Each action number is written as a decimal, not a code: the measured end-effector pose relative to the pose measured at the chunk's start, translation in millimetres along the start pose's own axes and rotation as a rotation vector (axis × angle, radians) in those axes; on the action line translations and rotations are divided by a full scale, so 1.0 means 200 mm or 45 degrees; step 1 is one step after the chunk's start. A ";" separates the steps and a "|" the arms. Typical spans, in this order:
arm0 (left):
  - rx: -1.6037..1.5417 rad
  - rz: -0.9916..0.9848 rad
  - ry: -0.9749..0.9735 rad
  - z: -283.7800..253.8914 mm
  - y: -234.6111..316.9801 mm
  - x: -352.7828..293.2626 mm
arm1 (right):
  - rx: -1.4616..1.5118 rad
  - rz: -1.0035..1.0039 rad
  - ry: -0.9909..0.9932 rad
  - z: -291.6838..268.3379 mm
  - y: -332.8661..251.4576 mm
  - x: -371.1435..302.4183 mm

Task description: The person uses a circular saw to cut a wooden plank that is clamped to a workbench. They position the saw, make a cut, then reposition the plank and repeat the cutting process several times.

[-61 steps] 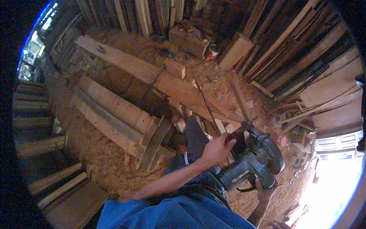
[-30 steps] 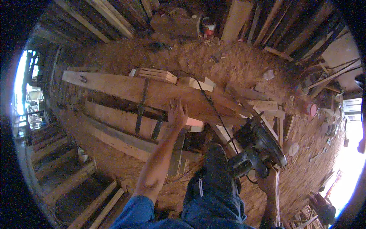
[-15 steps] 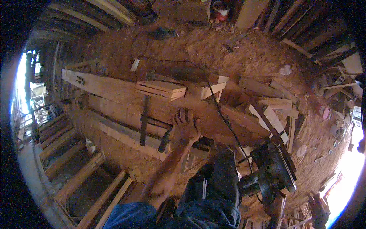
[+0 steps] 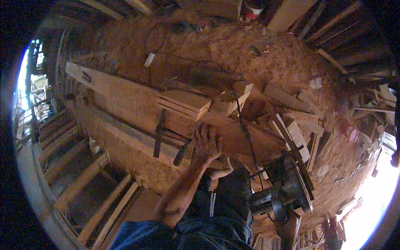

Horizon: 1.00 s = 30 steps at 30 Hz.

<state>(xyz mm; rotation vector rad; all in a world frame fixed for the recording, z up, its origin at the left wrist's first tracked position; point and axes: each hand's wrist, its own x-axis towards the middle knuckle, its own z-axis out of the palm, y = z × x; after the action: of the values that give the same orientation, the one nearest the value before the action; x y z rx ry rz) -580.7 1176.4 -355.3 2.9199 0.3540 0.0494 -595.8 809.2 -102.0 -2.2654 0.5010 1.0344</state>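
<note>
My left hand point(image 4: 208, 141) lies on the near edge of a long brown wooden board, its fingers spread and nothing gripped. By the lower right is a black circular saw point(image 4: 287, 187), held up off the board beside my leg, its cord point(image 4: 245, 125) running away over the board. My right forearm point(image 4: 288, 229) reaches up to the saw; the body of the tool hides most of my right hand. Just beyond my left hand sits a short stack of cut wooden pieces point(image 4: 183, 104). A dark metal tool with a black grip point(image 4: 181, 154) lies left of my wrist.
A long plank point(image 4: 112, 85) stretches to the far left. Offcuts point(image 4: 298, 133) lie at the right. Sawdust covers the ground point(image 4: 200, 39), where a white plug or connector point(image 4: 149, 59) lies. Timber beams point(image 4: 83, 183) fill the lower left; a red and white bucket point(image 4: 252, 11) stands far off.
The saw has shifted a little left and down in the picture, while the whole view has turned slightly. My left hand stays on the board near the stack, its fingers still spread.
</note>
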 end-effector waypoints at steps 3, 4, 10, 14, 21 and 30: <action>-0.045 -0.029 -0.002 0.03 0.01 -0.01 | -0.179 -0.035 -0.053 -0.04 -0.06 0.02; -0.060 -0.031 0.007 0.03 0.01 -0.01 | -0.198 -0.033 -0.061 -0.05 -0.09 0.02; -0.106 -0.044 0.051 0.04 0.02 0.06 | -0.220 -0.050 -0.063 -0.09 -0.16 0.06; -0.065 -0.072 0.097 0.04 0.05 0.09 | -0.117 -0.058 -0.058 -0.07 -0.12 0.09; -0.141 -0.048 0.143 0.03 0.05 0.16 | -0.258 -0.124 0.037 -0.11 -0.12 0.12; -0.112 -0.047 0.050 -0.02 0.05 0.21 | -0.235 -0.445 0.824 -0.26 -0.10 0.23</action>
<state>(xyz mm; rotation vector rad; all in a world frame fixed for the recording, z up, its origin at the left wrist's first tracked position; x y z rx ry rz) -537.8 1177.5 -349.0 2.8276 0.4017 0.1141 -528.1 786.3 -104.4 -2.7121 0.2455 0.1632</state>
